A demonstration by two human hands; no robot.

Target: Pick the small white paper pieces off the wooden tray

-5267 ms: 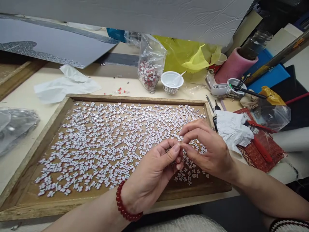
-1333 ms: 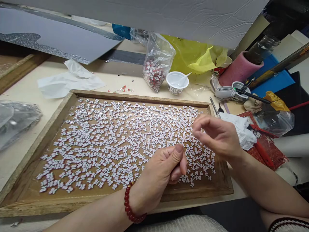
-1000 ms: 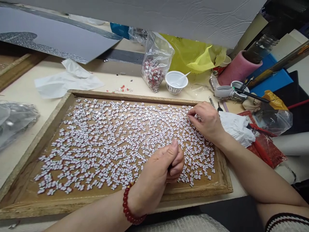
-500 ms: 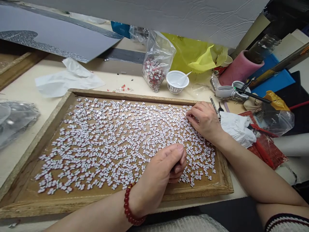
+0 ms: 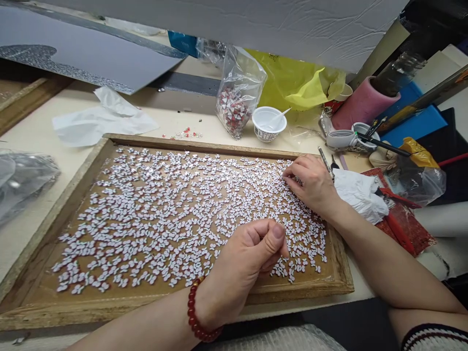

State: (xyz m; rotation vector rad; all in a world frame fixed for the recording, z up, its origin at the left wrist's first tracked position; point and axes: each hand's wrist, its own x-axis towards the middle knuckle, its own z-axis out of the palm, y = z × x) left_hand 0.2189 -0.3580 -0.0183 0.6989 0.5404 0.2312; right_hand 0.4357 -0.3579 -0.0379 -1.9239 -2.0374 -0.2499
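A wooden-framed tray fills the middle of the view. Many small white pieces, shaped like paired rounds with thin stems, lie scattered over its brown bottom. My left hand, with a red bead bracelet on the wrist, is closed above the tray's near right part, thumb pressed against the curled fingers. Whatever may be inside it is hidden. At the tray's far right corner my right hand rests low over the pieces. Its thumb and forefinger are pinched together, and what sits between them is too small to make out.
Behind the tray stand a clear bag of red and silver gems and a white cup with a plastic spoon. Loose gems and a crumpled tissue lie left of them. Pens, tissue and a red packet crowd the right.
My left hand has turned slightly, its thumb and fingertips shifting a little to the right. The right hand stays nearly in place at the tray's far right corner.
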